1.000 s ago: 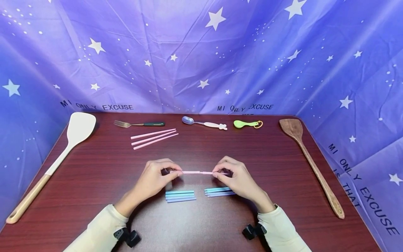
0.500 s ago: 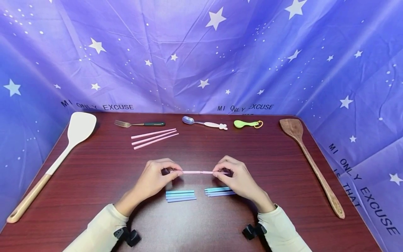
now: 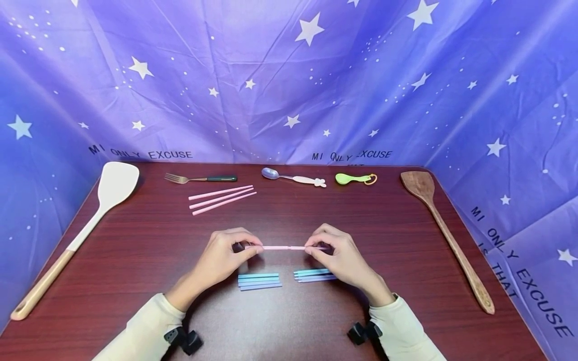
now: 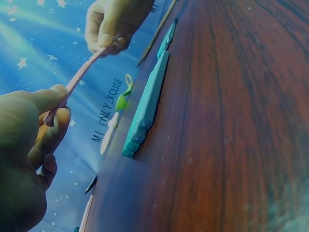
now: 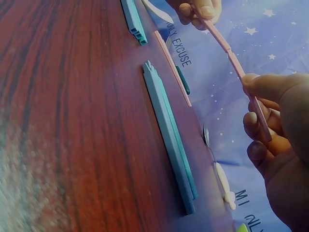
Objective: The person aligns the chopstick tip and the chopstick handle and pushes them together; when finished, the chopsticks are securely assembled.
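Note:
In the head view my left hand [image 3: 227, 252] pinches the left half of a pink chopstick [image 3: 275, 247] between thumb and fingers. My right hand [image 3: 337, 252] grips the slimmer right half [image 3: 296, 248] the same way. The halves meet end to end in one line above the table, and a small step shows at the joint in the right wrist view. Below the hands lie two groups of short blue, teal and lilac chopstick pieces, a left group [image 3: 259, 282] and a right group [image 3: 313, 275] partly hidden by my right hand.
Three pink chopsticks [image 3: 222, 200] lie behind my left hand. Along the back are a fork [image 3: 200, 178], a spoon [image 3: 293, 177] and a green measuring spoon [image 3: 354, 178]. A white spatula [image 3: 118, 183] flanks the left, a wooden spatula [image 3: 420, 185] the right.
The visible gap between the two pink halves has narrowed, and they now look joined. Both hands have stayed almost in place, still gripping their halves.

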Demonstrator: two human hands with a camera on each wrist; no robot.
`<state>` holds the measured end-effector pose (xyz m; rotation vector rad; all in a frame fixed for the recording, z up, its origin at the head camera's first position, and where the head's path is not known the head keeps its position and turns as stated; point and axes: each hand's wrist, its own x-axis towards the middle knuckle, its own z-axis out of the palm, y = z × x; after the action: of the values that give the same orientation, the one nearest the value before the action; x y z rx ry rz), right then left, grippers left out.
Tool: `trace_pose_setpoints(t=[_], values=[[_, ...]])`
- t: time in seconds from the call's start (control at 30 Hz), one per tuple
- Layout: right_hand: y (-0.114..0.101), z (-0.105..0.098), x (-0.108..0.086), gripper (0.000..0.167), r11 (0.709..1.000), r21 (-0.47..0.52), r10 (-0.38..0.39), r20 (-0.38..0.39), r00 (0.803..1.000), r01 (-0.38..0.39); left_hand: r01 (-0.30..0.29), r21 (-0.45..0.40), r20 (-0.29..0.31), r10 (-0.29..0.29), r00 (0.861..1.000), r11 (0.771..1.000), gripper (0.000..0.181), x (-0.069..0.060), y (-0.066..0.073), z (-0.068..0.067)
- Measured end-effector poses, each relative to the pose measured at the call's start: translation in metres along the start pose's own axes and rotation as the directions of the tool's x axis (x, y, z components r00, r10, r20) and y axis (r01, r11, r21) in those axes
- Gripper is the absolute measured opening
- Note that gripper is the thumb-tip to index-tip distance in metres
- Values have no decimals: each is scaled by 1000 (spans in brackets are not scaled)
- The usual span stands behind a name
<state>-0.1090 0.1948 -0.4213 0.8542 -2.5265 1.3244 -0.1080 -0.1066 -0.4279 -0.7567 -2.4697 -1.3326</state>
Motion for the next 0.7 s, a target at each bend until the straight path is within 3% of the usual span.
trace_pose_setpoints(t=[0.23,0.4,0.53,0.7], values=[[1,1,0,10,1000,-24,-18,4,1000,18,-39,23,-5,40,999,999,8,-1,-2,3],[3,2,0,8,999,-29,-47,-4,999,47,-28,49,2,28,1000,998,10,0,-2,4],[4,1,0,9,998,-28,-50,-19,999,49,27,65,29,-29,999,997,14,0,-1,4],[3,2,-1,11,999,-26,-30,-24,999,29,131,50,85,-135,987,990,11,-2,0,3]])
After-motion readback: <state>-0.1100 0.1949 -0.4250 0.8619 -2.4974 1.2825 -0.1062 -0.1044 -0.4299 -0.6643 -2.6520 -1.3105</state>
